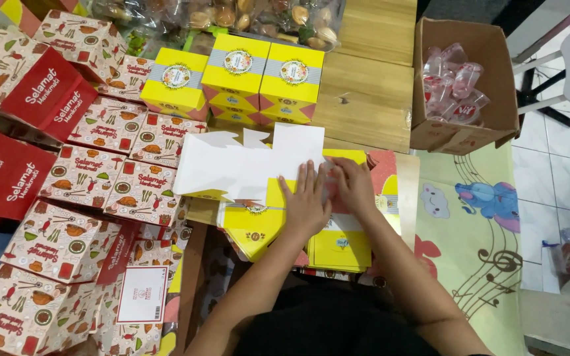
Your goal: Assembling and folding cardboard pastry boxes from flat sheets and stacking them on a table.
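Both hands rest palm-down on an unfolded cardboard box blank (245,168), white side up, which lies on a low wooden table (364,99). The left hand (306,201) lies flat with fingers straight and together, pressing the sheet's lower right part; it grips nothing. The right hand (353,186) sits just beside it, touching it at the fingertips, fingers bent slightly over the edge of the blank. Whether its fingers pinch a flap or merely press cannot be made out.

The blank lies over a stack of flat yellow box sheets (338,247) at the near edge of the table, partly covering it. Beyond the blank, toward the far side of the table, three assembled yellow boxes (235,79) stand in a row, touching one another. Behind them lie clear bags of pastries (258,16).

To the person's left, patterned cream-and-red boxes (107,171) are stacked closely, some with red lids raised. To the right, an open brown carton (489,66) holds clear plastic cups (453,82). A children's mat with an elephant and music notes (483,217) covers the floor on that side.
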